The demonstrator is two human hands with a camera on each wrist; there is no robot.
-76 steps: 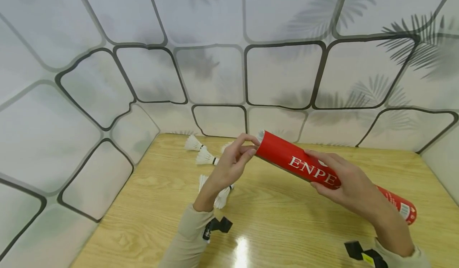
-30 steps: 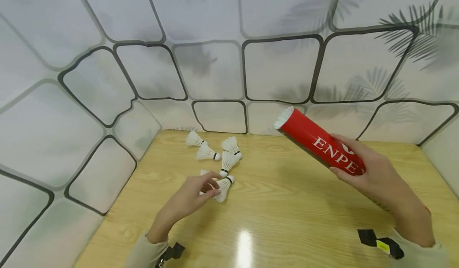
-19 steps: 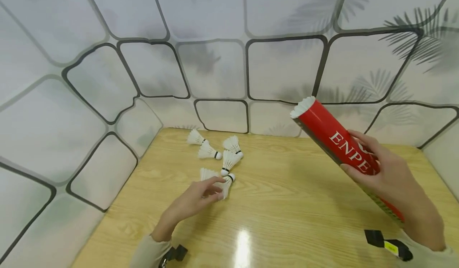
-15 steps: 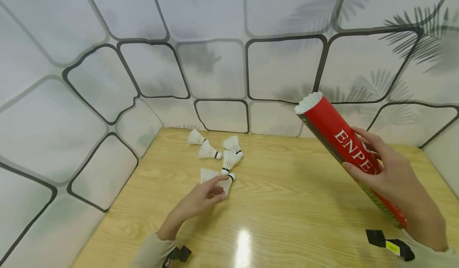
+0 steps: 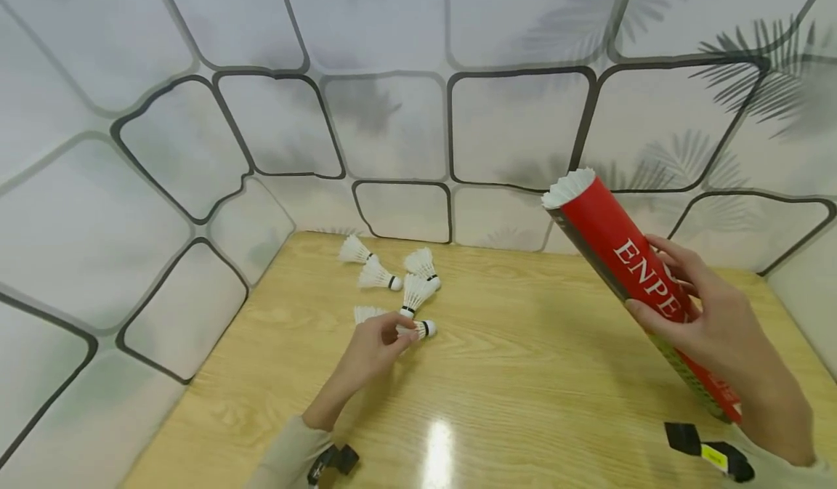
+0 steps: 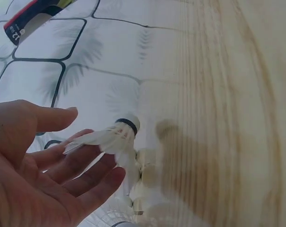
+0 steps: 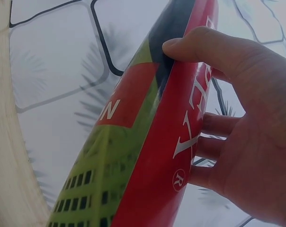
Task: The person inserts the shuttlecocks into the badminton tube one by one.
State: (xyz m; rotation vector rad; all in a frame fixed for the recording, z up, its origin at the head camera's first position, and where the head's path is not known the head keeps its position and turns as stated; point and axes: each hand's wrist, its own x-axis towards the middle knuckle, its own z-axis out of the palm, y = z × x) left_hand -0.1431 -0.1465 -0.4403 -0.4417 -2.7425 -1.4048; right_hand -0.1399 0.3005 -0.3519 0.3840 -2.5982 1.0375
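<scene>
Left hand [image 5: 378, 344]: fingers [image 6: 88, 178] apart, thumb clear, at skirt of near shuttlecock [image 5: 426, 329] (cork pointing away from palm) | Right hand [image 5: 713, 329]: fingers clamped round red tube [image 5: 611, 245], tilted, raised mouth showing white feathers [image 5: 569, 187] | Other shuttlecocks [image 5: 418, 293]: lying on table [image 5: 523, 402], beside and beyond left hand.

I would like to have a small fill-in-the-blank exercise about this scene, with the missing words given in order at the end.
The shuttlecock tube is in the person's ____ hand.
The first four large white letters on it, in the head view, are ____.
The left hand is at the ____ end of a shuttlecock.
The band around that shuttlecock is coloured ____.

Missing words: right; ENPE; feathered; black.
</scene>
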